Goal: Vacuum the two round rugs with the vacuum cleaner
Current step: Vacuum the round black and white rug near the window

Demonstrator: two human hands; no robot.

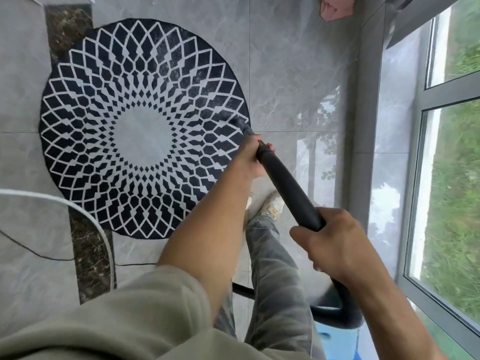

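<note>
A round black-and-white patterned rug [142,126] lies on the grey tiled floor. A black vacuum tube [288,188] runs diagonally from the lower right up to the rug's right edge, where its nozzle tip [240,123] rests on the pile. My left hand [253,158] grips the tube near the nozzle. My right hand [335,245] grips it further back, near the hose bend. A blue vacuum body [337,339] shows partly at the bottom, behind my arm. Only one rug is in view.
A white cable [85,216] and a thin black cord [31,249] curve over the floor at left. A dark marble strip [68,27] crosses under the rug. A large window [446,162] lines the right side. My legs and shoes [270,206] stand beside the rug. A pink item [335,7] lies at the top.
</note>
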